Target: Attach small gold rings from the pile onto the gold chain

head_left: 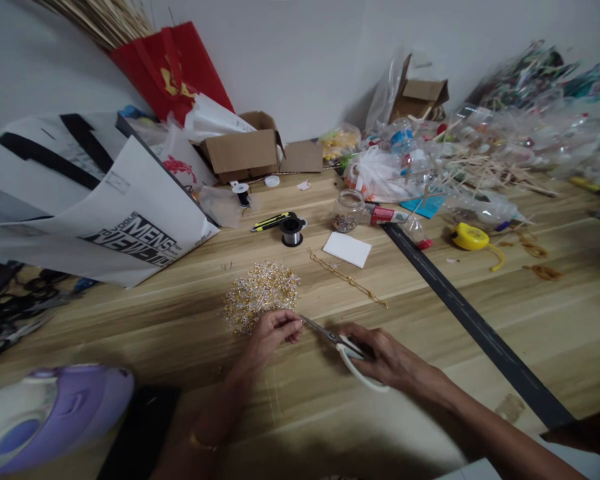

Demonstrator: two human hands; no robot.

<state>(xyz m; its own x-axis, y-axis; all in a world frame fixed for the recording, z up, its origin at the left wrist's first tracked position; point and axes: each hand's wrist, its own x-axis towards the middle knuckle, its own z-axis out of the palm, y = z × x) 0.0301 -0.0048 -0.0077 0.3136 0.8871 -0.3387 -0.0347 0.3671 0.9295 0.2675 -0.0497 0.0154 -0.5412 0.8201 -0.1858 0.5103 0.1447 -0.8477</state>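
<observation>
My left hand (280, 327) is closed in a pinch at the near edge of a pile of small gold and clear beads (260, 293). Fine pale thread (274, 397) trails below it over the wood, seemingly from its fingers; whatever else the pinch covers is hidden. In my right hand (380, 353) is a pair of scissors (353, 363) with white handles. Their blades point left, with the tips right at my left fingertips. Beyond both hands lies a gold beaded chain (347, 277).
Behind the beads stand a spool of wire (292, 232), a yellow cutter (270, 222), a white card (347, 249) and a bead jar (347, 210). A dark strip (460, 303) and tape measure (470, 237) lie right. A paper bag (130, 227) and purple appliance (80, 413) stand left.
</observation>
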